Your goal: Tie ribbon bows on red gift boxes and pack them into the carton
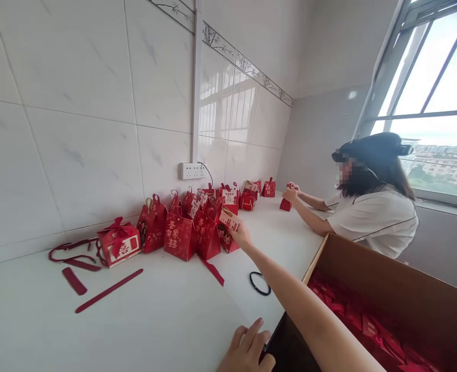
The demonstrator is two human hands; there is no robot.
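Note:
My right hand (241,236) reaches across the white table and pinches the upper part of a small red gift box (228,244) with cartoon figures and a pale tag. The fingers partly cover that box. Just left of it stands a cluster of similar red boxes with gold characters, such as the front one (179,236). Low in the view, my left hand (247,349) is by the table edge, its fingers bent but apart, beside a dark object (286,346) whose kind I cannot make out. No held item shows in it.
Dark red ribbon strips (108,291) and a bow-topped box (122,247) lie at left. A black hair tie (260,283) is near my forearm. At right stands a cardboard carton (391,274) of red items. A co-worker (371,206) handles a red box (285,205).

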